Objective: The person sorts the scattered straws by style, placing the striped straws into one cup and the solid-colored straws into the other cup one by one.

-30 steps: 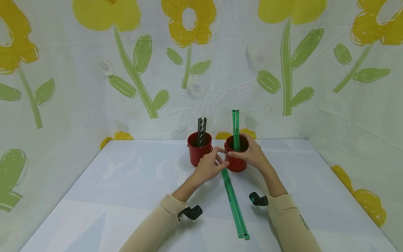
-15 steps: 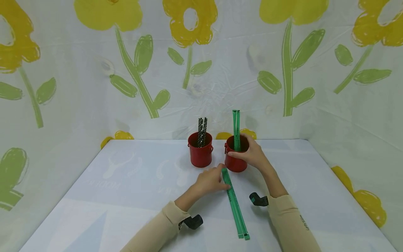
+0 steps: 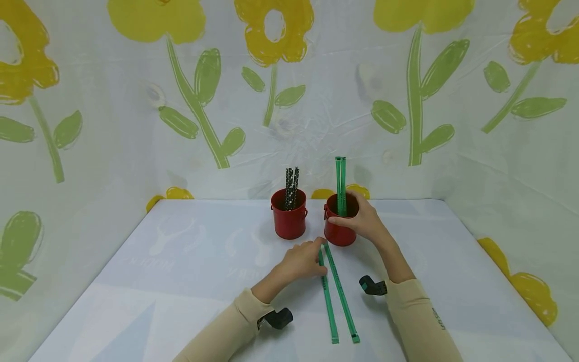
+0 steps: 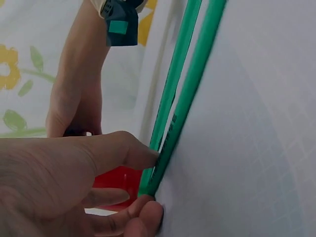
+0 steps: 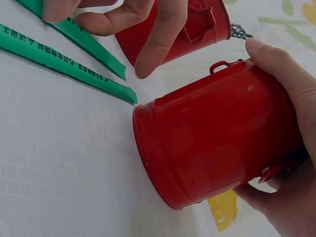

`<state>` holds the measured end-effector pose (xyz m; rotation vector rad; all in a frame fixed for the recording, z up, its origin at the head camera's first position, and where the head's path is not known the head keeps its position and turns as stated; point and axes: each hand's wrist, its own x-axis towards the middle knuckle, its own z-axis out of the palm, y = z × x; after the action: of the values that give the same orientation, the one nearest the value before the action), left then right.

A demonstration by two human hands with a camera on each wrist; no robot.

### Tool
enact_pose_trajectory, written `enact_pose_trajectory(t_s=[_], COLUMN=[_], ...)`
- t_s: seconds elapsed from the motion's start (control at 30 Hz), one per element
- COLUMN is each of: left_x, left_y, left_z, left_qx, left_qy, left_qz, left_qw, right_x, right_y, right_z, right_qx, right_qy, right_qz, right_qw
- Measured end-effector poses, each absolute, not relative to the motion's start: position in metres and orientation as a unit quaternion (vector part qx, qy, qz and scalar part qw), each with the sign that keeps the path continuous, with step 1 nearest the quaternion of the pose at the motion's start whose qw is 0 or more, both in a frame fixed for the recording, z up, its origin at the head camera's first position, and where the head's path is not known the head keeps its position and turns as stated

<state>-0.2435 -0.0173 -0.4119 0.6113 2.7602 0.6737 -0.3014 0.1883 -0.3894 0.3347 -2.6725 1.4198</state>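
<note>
Two long green-wrapped straws lie on the table, their near ends spread apart: a left straw [image 3: 329, 311] and a right straw [image 3: 343, 296]. My left hand [image 3: 300, 259] has its thumb and bent fingers at the far end of the left straw and appears to pinch it. Thumb and fingers of my right hand [image 3: 367, 221] grip the rim and side of the right red bucket [image 3: 340, 235], which stands upright. Several green-wrapped straws [image 3: 341, 183] stand in that bucket. In the right wrist view its red wall [image 5: 217, 138] fills the middle.
Left of the gripped bucket stands a second red bucket [image 3: 290, 224] holding several black-and-white patterned straws [image 3: 291, 188]. Behind the white table [image 3: 190, 281] hangs a flower-printed sheet [image 3: 316, 115]. Black wrist cameras show below both hands.
My left hand has come down from between the buckets to the straws on the table. The two straws, side by side before, are now apart, the left one shifted left. My right hand stays put.
</note>
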Motion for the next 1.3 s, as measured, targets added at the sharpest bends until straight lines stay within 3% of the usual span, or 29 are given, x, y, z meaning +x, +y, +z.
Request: enact_pose_trajectory(t_s=[0.37, 1.3], left_x=[-0.243, -0.245], left_y=[-0.020, -0.029], left_z=[-0.404, -0.401], left_qx=[0.174, 0.152], left_qy=[0.931, 0.928], left_qz=[0.277, 0.282], left_qw=[0.164, 0.190], right_x=[-0.302, -0.301], right_y=[0.189, 0.189], right_z=[-0.388, -0.389], right_qx=[0.109, 0.108], right_qy=[-0.876, -0.877], right_qz=[0.467, 0.466], right_qw=[0.048, 0.047])
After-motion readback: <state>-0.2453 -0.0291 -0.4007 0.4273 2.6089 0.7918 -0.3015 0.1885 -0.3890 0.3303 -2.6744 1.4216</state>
